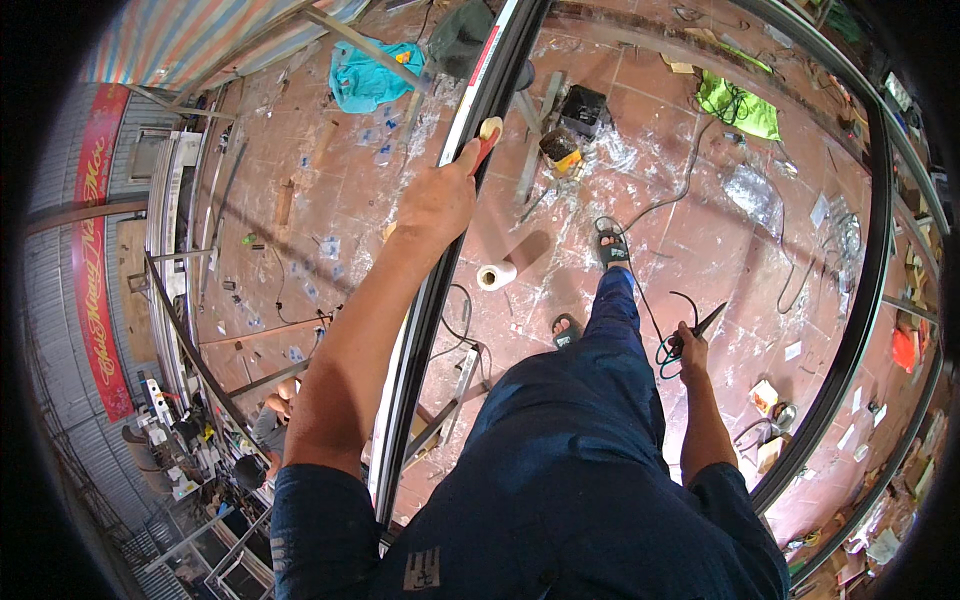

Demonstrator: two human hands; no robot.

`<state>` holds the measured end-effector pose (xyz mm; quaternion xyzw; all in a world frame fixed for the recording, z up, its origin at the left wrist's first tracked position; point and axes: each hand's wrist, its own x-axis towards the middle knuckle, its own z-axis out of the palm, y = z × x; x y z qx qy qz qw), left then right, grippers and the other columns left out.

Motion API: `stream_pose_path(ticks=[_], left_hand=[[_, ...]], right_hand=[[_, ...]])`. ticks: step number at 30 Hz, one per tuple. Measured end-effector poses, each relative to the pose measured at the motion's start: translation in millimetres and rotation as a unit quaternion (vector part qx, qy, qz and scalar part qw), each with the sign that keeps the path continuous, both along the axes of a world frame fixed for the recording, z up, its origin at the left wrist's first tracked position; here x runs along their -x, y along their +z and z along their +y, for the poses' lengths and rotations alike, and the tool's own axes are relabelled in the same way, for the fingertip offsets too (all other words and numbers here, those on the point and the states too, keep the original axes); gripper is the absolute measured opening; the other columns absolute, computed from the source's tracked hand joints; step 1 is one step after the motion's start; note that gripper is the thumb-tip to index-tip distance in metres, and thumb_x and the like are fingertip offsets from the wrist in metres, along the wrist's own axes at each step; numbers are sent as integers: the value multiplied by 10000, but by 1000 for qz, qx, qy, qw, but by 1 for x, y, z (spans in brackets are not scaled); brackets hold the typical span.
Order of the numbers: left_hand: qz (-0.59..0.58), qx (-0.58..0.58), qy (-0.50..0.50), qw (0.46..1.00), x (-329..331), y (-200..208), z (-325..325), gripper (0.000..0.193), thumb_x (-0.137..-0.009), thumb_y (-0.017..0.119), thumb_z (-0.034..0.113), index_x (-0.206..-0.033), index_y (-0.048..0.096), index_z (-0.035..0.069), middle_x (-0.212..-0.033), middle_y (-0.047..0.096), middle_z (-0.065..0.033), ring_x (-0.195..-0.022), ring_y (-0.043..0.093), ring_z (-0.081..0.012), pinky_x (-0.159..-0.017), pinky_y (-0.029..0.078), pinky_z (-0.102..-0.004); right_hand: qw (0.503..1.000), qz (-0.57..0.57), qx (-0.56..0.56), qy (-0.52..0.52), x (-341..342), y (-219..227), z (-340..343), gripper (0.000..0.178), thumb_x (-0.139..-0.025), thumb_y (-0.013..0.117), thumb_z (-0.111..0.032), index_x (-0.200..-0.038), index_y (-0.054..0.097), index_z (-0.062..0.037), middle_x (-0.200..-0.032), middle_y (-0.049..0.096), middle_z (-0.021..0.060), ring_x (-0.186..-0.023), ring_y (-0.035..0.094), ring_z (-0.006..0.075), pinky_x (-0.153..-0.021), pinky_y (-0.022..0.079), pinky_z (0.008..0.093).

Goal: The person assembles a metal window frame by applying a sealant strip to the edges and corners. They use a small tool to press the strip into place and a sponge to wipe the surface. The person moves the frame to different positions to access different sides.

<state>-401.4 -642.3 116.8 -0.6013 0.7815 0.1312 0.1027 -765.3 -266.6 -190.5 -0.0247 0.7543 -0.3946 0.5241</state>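
Observation:
A long black-and-white metal frame bar (pixel 425 355) runs up the middle-left of the view. My left hand (pixel 436 203) reaches out over it, fingers closed round a tool with a red handle (pixel 484 152) and a pale yellow end, resting on or just over the bar. Lower on the right, my right hand (pixel 690 352) is closed on what look like scissors (pixel 711 318), a dark pointed blade sticking out past the fingers. Beside that hand a thin black curved strip and a teal loop show; whether the hand holds them too I cannot tell.
The frame's other black bar (pixel 868 290) curves along my right. On the tiled floor stand a white roll (pixel 495 276), black tubs (pixel 585 108), a turquoise cloth (pixel 368 78) and a green cloth (pixel 740 103). A cord (pixel 690 170) trails near my feet. Another person (pixel 270 430) is at lower left.

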Motion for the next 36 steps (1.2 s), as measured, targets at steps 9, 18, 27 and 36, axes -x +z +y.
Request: stream_pose_path(ticks=[9, 18, 27, 36], left_hand=[[11, 3, -1, 1000, -29, -5, 42, 524, -1016, 520, 206, -1538, 485, 216, -1085, 720, -308, -1025, 700, -507, -922, 560, -590], [-27, -6, 20, 999, -47, 1, 81, 562, -1014, 521, 214, -1571, 453, 225, -1050, 706, -325, -984, 692, -511, -903, 539, -592], [-8, -29, 62, 998, -74, 6, 128, 550, -1016, 543, 243, -1557, 466, 305, -996, 728, -297, -948, 717, -481, -916, 546, -592], [-4, -39, 80, 996, -102, 6, 176, 595, -1016, 579, 249, -1586, 429, 322, -943, 701, -326, -911, 693, -521, -838, 555, -587]], right_hand=[[1000, 16, -2, -20, -30, -10, 54, 347, -995, 711, -369, -916, 688, -32, -768, 697, 75, -619, 588, 150, -596, 454, 309], [1000, 12, -9, -5, -23, 3, 78, 364, -987, 732, -395, -926, 692, -38, -753, 692, 71, -621, 602, 145, -583, 463, 302], [999, 1, -1, 41, 10, 8, 78, 337, -990, 730, -368, -884, 692, -50, -739, 684, 62, -613, 591, 147, -608, 460, 306], [996, 8, -8, 87, 19, 10, 86, 342, -994, 725, -373, -904, 703, -44, -746, 686, 51, -619, 575, 134, -583, 446, 295]])
